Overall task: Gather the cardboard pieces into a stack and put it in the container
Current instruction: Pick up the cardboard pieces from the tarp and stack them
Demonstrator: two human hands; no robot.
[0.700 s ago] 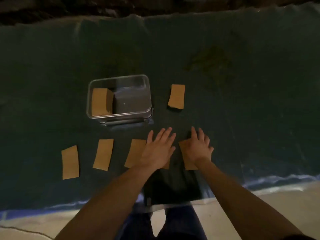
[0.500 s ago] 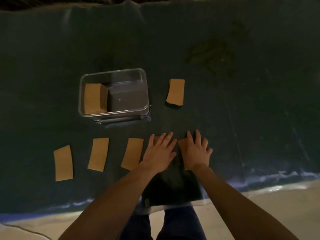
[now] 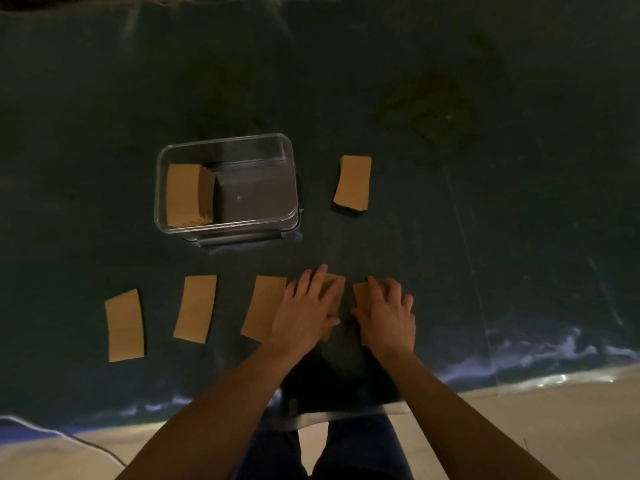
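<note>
The left hand [image 3: 308, 311] and right hand [image 3: 388, 315] lay flat, fingers spread, each pressing a cardboard piece [image 3: 362, 292] near the mat's [image 3: 450, 237] front edge, grasping nothing. Three more pieces [image 3: 195, 308] lay in a row to the left. Farther back stood the container [image 3: 228, 230], holding a stack [image 3: 185, 195], with another stack [image 3: 353, 181] to its right.

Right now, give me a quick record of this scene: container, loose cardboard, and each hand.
container: clear container, open, a cardboard stack at its left end
uncovered pieces in near row: three
separate piece: right of the container
left hand: flat on a piece
right hand: flat on a piece
surface: dark cloth
</note>
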